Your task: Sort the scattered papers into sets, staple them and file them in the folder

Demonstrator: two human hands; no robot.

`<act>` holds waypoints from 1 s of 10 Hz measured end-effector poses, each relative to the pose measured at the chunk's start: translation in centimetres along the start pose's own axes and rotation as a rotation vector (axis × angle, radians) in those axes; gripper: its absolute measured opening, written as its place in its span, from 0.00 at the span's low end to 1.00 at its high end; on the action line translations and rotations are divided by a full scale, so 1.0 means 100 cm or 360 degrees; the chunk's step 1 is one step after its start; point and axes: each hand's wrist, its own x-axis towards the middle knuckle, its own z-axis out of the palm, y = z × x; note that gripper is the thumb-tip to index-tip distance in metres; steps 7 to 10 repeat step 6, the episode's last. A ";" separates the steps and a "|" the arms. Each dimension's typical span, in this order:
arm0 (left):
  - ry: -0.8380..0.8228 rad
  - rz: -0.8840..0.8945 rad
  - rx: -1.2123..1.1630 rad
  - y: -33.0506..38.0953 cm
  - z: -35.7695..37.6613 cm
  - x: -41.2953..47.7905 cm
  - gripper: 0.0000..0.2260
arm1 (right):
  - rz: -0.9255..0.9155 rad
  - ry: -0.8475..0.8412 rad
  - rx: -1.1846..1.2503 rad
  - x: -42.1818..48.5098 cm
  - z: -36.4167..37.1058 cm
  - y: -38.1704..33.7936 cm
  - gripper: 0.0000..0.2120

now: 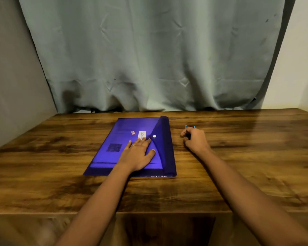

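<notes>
A translucent blue plastic folder [112,139] lies flat on the wooden table [60,174], with papers showing faintly through it. Its flap [164,148] with a white snap button [154,136] is folded over along the right side. My left hand [140,152] lies flat on the folder, straight fingers pressing beside the flap's edge. To the right of the folder, my right hand [195,139] rests on the table with its fingers curled around a small object with a light blue part [190,127], mostly hidden by the hand.
A grey-green curtain [149,59] hangs along the table's far edge. Grey wall stands at the left, pale wall at the right. The table's front edge runs below my forearms.
</notes>
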 end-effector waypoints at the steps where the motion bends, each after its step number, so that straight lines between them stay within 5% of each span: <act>1: 0.0002 -0.0010 0.0015 0.001 0.000 0.000 0.26 | 0.0049 0.0036 0.0026 -0.002 -0.002 -0.001 0.12; 4: -0.0017 0.0001 -0.0009 0.004 -0.002 0.001 0.25 | 0.0044 0.0140 0.0074 -0.006 -0.006 -0.004 0.14; 6: 0.0309 0.0063 -0.0141 0.000 -0.014 0.019 0.28 | -0.0199 0.0472 -0.0065 0.018 -0.003 -0.007 0.17; 10: 0.0309 0.0063 -0.0141 0.000 -0.014 0.019 0.28 | -0.0199 0.0472 -0.0065 0.018 -0.003 -0.007 0.17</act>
